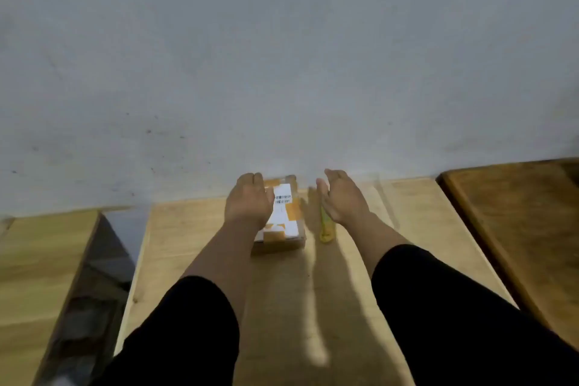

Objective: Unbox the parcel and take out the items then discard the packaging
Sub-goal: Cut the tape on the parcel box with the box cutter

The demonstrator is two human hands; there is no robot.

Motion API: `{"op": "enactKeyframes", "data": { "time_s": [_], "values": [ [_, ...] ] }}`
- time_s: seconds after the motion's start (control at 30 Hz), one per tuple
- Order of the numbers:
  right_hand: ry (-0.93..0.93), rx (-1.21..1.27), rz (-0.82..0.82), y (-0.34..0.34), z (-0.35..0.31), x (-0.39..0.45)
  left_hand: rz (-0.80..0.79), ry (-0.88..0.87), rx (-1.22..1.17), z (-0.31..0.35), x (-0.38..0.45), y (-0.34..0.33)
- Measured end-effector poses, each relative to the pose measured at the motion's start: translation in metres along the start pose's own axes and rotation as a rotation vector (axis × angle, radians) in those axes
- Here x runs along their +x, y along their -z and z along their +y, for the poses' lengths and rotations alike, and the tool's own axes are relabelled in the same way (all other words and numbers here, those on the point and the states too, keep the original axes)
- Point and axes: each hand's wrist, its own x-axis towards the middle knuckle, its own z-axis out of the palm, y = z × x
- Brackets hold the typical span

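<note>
A small cardboard parcel with a white barcode label and orange tape lies on the light wooden table, close to the wall. My left hand hovers over its left side, palm down, fingers apart, covering part of the box. My right hand is held open to the right of the parcel, apart from it. A yellow-green utility knife lies on the table just under and in front of my right hand, partly hidden by it. Both forearms wear black sleeves.
A grey wall rises directly behind the table. A second light wooden surface stands at the left across a dark gap. A darker wooden table adjoins on the right.
</note>
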Motion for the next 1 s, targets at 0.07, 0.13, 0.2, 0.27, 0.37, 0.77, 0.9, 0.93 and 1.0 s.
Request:
{"op": "enactKeyframes", "data": {
  "time_s": [0.07, 0.13, 0.2, 0.27, 0.37, 0.77, 0.9, 0.93, 1.0],
  "values": [
    [-0.032, 0.007, 0.005, -0.022, 0.017, 0.001, -0.011, 0.050, -0.093, -0.010, -0.001, -0.023],
    [-0.064, 0.007, -0.012, -0.051, 0.038, -0.001, -0.030, 0.140, -0.155, -0.020, -0.006, -0.048],
    [-0.120, 0.001, -0.011, -0.075, 0.056, 0.001, -0.040, 0.147, -0.208, -0.023, -0.006, -0.066],
    [-0.163, 0.006, 0.046, -0.090, 0.069, 0.007, -0.026, 0.125, -0.237, -0.029, -0.006, -0.080],
    [-0.183, -0.002, 0.118, -0.110, 0.083, 0.014, -0.016, 0.137, -0.289, -0.034, -0.007, -0.095],
    [-0.066, -0.117, 0.129, -0.124, 0.097, 0.026, 0.051, 0.180, -0.391, -0.037, -0.006, -0.102],
    [-0.093, 0.130, 0.183, -0.115, 0.087, 0.025, 0.040, 0.186, -0.402, -0.039, -0.006, -0.103],
    [-0.080, 0.197, 0.204, -0.114, 0.081, 0.025, 0.038, 0.191, -0.408, -0.039, -0.006, -0.103],
    [-0.016, 0.298, 0.213, -0.111, 0.067, 0.024, 0.032, 0.204, -0.428, -0.039, -0.007, -0.103]
  ]
}}
